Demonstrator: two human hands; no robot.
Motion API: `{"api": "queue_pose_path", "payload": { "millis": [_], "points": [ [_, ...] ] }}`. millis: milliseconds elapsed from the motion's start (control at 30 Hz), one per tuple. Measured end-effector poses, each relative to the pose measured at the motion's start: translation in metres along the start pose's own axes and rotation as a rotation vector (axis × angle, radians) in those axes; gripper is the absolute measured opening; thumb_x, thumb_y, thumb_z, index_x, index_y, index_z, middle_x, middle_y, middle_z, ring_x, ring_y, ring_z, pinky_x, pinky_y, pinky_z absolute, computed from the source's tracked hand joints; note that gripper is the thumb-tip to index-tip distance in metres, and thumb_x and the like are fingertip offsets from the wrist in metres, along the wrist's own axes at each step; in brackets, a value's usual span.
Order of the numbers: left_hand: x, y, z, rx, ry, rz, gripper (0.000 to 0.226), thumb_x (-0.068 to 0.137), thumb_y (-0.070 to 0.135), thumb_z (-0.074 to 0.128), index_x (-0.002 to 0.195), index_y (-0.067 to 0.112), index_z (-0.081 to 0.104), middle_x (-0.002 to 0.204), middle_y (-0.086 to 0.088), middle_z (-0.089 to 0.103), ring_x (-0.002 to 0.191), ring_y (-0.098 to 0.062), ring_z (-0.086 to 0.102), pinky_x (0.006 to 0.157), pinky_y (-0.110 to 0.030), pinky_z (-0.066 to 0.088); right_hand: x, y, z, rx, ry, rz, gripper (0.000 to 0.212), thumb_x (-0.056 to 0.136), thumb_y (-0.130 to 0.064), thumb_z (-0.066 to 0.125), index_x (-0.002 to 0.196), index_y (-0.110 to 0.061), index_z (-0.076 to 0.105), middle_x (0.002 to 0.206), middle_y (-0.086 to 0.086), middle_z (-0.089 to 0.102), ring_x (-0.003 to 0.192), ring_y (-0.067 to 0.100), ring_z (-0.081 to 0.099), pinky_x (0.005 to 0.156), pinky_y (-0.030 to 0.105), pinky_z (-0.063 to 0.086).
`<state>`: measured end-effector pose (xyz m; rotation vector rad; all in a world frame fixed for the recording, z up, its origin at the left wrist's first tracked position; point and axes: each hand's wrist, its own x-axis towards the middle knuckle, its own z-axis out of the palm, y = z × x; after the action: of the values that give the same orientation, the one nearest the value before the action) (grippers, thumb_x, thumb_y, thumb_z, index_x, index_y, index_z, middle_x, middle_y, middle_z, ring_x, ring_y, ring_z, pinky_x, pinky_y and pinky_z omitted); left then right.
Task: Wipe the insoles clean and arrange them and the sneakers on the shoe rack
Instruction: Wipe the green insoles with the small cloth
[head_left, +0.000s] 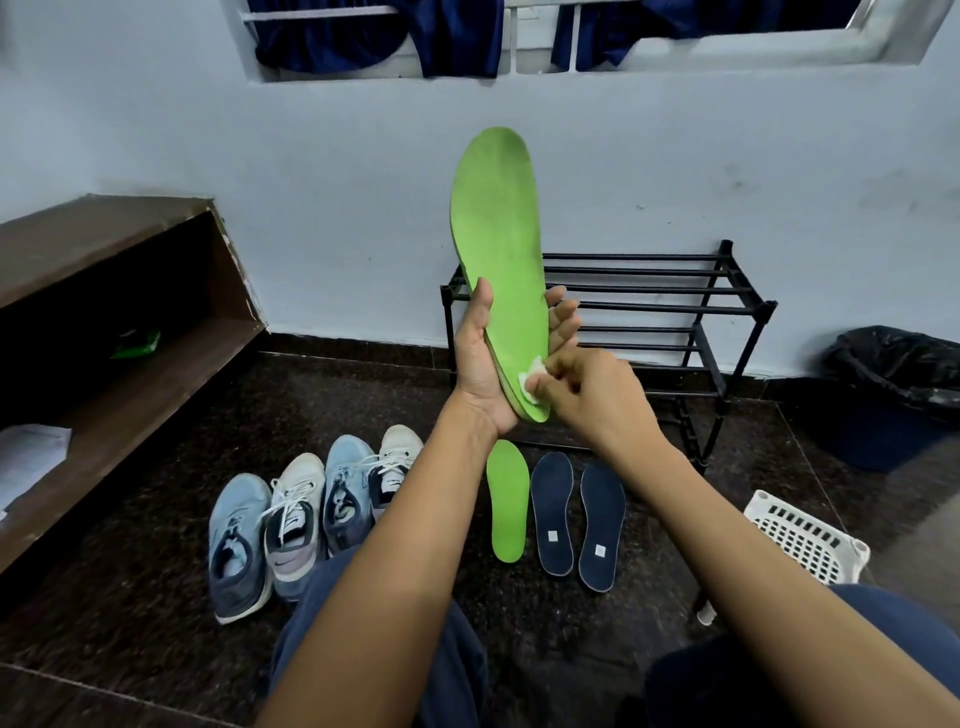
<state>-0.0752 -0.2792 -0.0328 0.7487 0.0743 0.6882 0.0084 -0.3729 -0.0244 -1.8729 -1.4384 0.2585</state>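
In front of the shoe rack, we're propping the green insole upright in the left hand so the right hand, pinching a white wipe, is reaching its heel.

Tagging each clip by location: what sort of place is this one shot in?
Probably a room in a home, perhaps an entry corner: a black shoe rack against a painted wall, sneakers lined up on the dark floor, and a bag-lined bin nearby.
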Motion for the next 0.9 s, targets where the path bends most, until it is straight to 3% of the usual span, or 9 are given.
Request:
{"api": "queue_pose_path", "payload": {
  "millis": [67,133,233,400,467,533,633,733,900],
  "points": [
    [-0.002,0.005,-0.003,-0.02,0.007,0.03,0.084,0.054,0.057,0.084,0.112,0.002,0.062,0.101,-0.012,0.069,0.088,-0.023,0.07,0.083,-0.033,0.055,-0.004,0.001,0.001,0.174,-0.155,0.042,0.025,0.084,-0.032,0.069,0.064,-0.021,0.059,0.044,-0.007,0.049,0.041,0.003,0.04,0.052,0.025,0.031],
    [-0.004,0.008,-0.006,-0.047,0.023,0.053,0.082,0.052,0.055,0.085,0.11,0.002,0.062,0.099,-0.012,0.069,0.087,-0.023,0.07,0.084,-0.034,0.055,-0.007,0.0,0.003,0.246,-0.188,0.06,0.022,0.083,-0.032,0.07,0.065,-0.02,0.064,0.041,-0.008,0.047,0.039,0.002,0.038,0.05,0.024,0.031],
    [-0.005,0.006,-0.006,-0.065,0.029,0.062,0.079,0.053,0.055,0.085,0.108,0.003,0.062,0.099,-0.011,0.069,0.087,-0.022,0.069,0.084,-0.035,0.055,-0.009,0.001,0.006,0.2,-0.097,0.028,0.02,0.082,-0.034,0.07,0.071,-0.017,0.067,0.049,-0.005,0.052,0.05,0.009,0.047,0.056,0.027,0.039],
    [-0.005,-0.004,0.001,0.019,0.029,0.047,0.073,0.059,0.057,0.08,0.105,0.002,0.065,0.101,-0.016,0.068,0.095,-0.028,0.066,0.095,-0.038,0.049,-0.004,0.004,0.0,-0.192,0.151,-0.015,0.018,0.085,-0.044,0.061,0.092,-0.027,0.063,0.076,0.005,0.065,0.08,0.031,0.06,0.059,0.032,0.038],
    [-0.006,-0.003,0.002,0.016,0.011,0.054,0.071,0.062,0.055,0.079,0.105,0.0,0.066,0.103,-0.018,0.067,0.1,-0.03,0.064,0.102,-0.039,0.045,-0.004,0.003,0.0,-0.285,0.242,-0.08,0.023,0.089,-0.042,0.058,0.102,-0.025,0.064,0.081,0.009,0.068,0.082,0.036,0.061,0.058,0.033,0.036],
    [-0.007,0.0,0.001,-0.002,-0.012,0.048,0.07,0.063,0.054,0.078,0.107,0.0,0.067,0.105,-0.017,0.067,0.101,-0.029,0.064,0.1,-0.039,0.046,-0.008,-0.001,0.003,-0.229,0.284,-0.108,0.022,0.088,-0.04,0.06,0.098,-0.022,0.066,0.074,0.008,0.067,0.076,0.036,0.061,0.059,0.035,0.039],
    [-0.009,0.003,-0.003,-0.024,-0.01,0.021,0.072,0.059,0.054,0.081,0.107,0.002,0.068,0.104,-0.013,0.069,0.096,-0.025,0.068,0.091,-0.035,0.051,-0.011,-0.003,0.009,0.031,0.096,-0.016,0.018,0.083,-0.034,0.067,0.074,-0.02,0.063,0.056,-0.003,0.055,0.058,0.021,0.052,0.058,0.031,0.039],
    [-0.01,0.009,-0.009,-0.077,-0.003,0.029,0.074,0.058,0.052,0.083,0.11,0.001,0.067,0.102,-0.012,0.069,0.092,-0.024,0.069,0.088,-0.036,0.053,-0.017,-0.01,0.011,0.166,-0.087,0.026,0.023,0.081,-0.035,0.07,0.071,-0.014,0.066,0.058,0.004,0.062,0.054,0.013,0.053,0.057,0.03,0.042],
    [-0.01,0.013,-0.009,-0.075,-0.026,0.009,0.07,0.059,0.047,0.084,0.108,0.001,0.066,0.1,-0.012,0.069,0.09,-0.023,0.069,0.086,-0.035,0.054,-0.02,-0.022,0.012,0.08,-0.082,-0.025,0.018,0.081,-0.035,0.069,0.073,-0.02,0.065,0.062,0.004,0.063,0.065,0.022,0.061,0.063,0.032,0.045]
  ]
}}
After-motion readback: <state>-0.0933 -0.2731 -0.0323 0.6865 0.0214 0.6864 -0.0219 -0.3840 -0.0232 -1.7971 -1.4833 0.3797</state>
